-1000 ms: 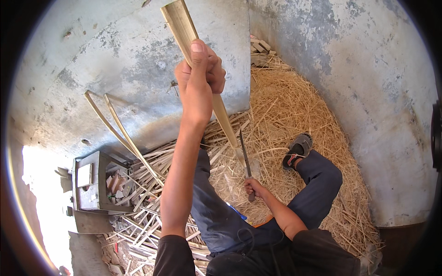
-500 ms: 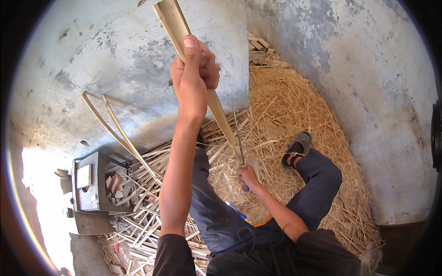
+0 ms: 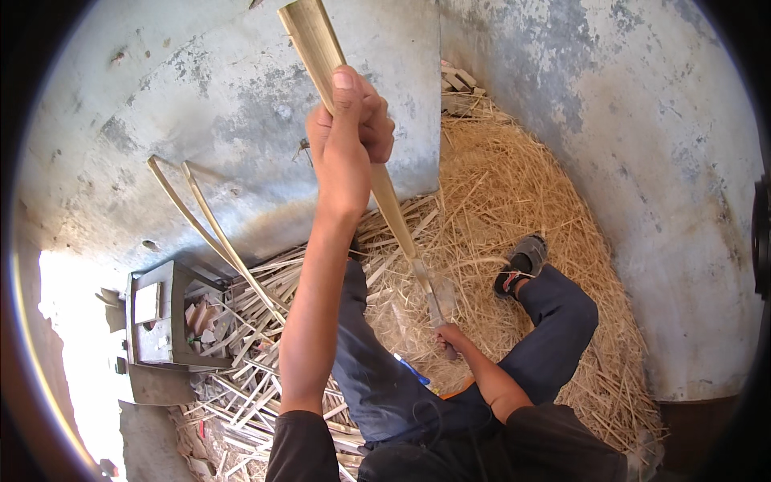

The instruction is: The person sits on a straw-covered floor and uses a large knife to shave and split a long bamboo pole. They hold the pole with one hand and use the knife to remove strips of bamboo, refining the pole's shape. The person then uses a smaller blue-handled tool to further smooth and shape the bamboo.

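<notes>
My left hand [image 3: 351, 132] is raised at upper centre, its fingers wrapped round a long split bamboo strip [image 3: 388, 201] with the thumb along it. The strip slants from the top down toward my right hand [image 3: 452, 337], which grips the handle of a knife [image 3: 435, 305]. Its blade lies close to the strip's lower end; whether they touch I cannot tell.
Shavings [image 3: 506, 177] cover the floor between and beyond my legs. Split strips [image 3: 257, 386] pile up on the left, near a worn box-like frame [image 3: 161, 321]. Two long bent strips [image 3: 217, 241] lean on the wall [image 3: 217, 104]. A blue-and-white object [image 3: 414, 369] lies by my left thigh.
My right hand has drawn the knife nearer my body and slightly right, and the blade now points less far up. My left hand and the bamboo strip have shifted slightly right in view.
</notes>
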Demonstrator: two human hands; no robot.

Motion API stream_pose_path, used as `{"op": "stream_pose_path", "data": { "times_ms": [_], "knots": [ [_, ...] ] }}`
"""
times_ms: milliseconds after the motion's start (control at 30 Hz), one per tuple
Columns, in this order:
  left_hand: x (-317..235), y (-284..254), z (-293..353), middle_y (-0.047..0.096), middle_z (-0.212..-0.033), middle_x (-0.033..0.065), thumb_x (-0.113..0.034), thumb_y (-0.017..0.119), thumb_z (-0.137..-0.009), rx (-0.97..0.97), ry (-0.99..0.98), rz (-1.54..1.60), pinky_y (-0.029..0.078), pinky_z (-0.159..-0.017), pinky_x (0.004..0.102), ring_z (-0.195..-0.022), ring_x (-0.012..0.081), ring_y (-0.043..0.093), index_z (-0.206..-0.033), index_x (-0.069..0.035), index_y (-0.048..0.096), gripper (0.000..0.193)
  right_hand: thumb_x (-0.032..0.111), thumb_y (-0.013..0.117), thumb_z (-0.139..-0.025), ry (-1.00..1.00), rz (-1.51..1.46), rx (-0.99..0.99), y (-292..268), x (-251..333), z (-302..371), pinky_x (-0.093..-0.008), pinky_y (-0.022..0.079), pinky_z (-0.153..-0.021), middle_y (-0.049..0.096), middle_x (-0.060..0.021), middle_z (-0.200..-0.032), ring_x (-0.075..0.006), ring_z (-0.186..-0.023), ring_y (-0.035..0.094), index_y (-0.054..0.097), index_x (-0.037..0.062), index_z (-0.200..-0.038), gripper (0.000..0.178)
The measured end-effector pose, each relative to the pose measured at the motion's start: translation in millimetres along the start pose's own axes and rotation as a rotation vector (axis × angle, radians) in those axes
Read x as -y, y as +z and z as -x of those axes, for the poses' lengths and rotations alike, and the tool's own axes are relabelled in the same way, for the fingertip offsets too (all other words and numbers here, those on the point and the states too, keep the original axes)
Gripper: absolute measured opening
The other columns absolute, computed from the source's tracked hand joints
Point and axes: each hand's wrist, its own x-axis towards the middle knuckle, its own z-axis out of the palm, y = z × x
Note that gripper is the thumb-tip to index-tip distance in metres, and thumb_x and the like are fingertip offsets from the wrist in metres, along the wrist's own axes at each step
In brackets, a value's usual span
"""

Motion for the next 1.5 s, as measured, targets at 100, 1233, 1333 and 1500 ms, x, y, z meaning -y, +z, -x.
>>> {"op": "stream_pose_path", "data": {
  "times_ms": [100,1233,1333,1500],
  "knots": [
    [-3,3,-1,0.023,-0.058,-0.0064,-0.061,0.044,-0.106,-0.026,-0.007,-0.013,0.015,-0.045,0.0275,-0.049,0.006,0.017,-0.07,-0.016,0.032,0.059,0.012,0.064,-0.085,0.001,-0.124,0.089,0,2,3,-0.0314,0.042,-0.048,0.046,-0.0016,-0.055,-0.014,-0.046,0.044,0.053,0.0094,-0.073,0.016],
    [-7,-14,0,0.018,-0.061,-0.0071,-0.063,0.044,-0.106,-0.047,-0.021,0.013,0.013,-0.047,0.0283,-0.052,0.0066,0.014,-0.07,-0.017,0.03,0.059,0.009,0.06,-0.085,0.127,-0.153,0.123,1,-25,12,-0.0333,0.039,-0.044,0.043,-0.0019,-0.053,-0.0137,-0.043,0.041,0.05,0.0098,-0.065,0.022],
    [-8,-18,-2,0.018,-0.061,-0.007,-0.063,0.044,-0.106,-0.048,-0.022,0.017,0.013,-0.047,0.0282,-0.052,0.0065,0.014,-0.071,-0.017,0.029,0.06,0.011,0.06,-0.085,0.215,-0.445,0.357,-10,-21,-1,-0.0315,0.039,-0.047,0.037,0.0012,-0.052,-0.0127,-0.045,0.038,0.044,0.0135,-0.064,0.027],
    [-9,-21,-1,0.018,-0.062,-0.0069,-0.064,0.043,-0.105,-0.034,-0.029,0.025,0.013,-0.047,0.0283,-0.052,0.0068,0.014,-0.07,-0.018,0.029,0.06,0.009,0.059,-0.084,0.153,-0.387,0.293,-8,-20,2,-0.0328,0.038,-0.045,0.04,-0.0002,-0.052,-0.014,-0.044,0.04,0.049,0.0106,-0.066,0.021]
  ]
}}
